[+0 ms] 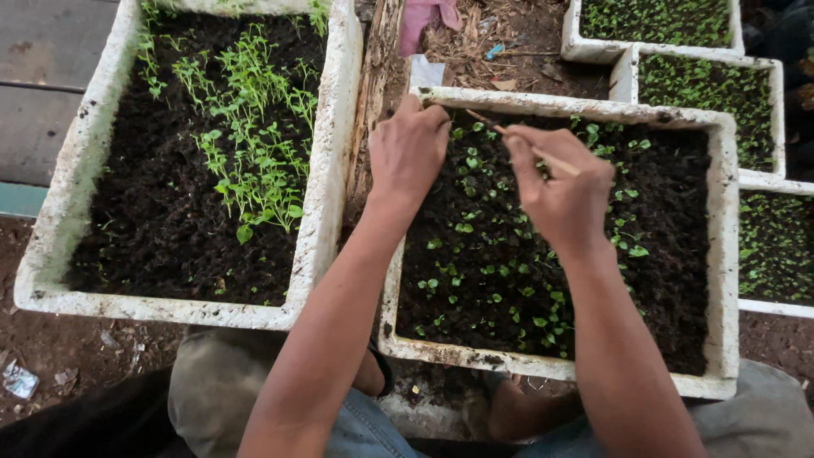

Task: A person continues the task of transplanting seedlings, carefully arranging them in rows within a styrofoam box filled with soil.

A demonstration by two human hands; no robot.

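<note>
My right hand [564, 191] pinches a thin stick [521, 142] over the seedling box [721, 254]; left hand [409, 153], fingers curled, at its far rim. Most seedlings [475, 271] remain in place.

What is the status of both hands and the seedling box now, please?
Left hand curled over soil at far rim. Right hand pinching thin wooden stick. White foam box full of small green seedlings. Nothing blocking.

To the left sits a large white foam box [326, 170] of dark soil with taller green sprouts [254, 136]. Three more white foam seedling trays [759, 119] crowd the right edge, and a crumpled pink cloth [424, 19] lies on the littered ground behind.
</note>
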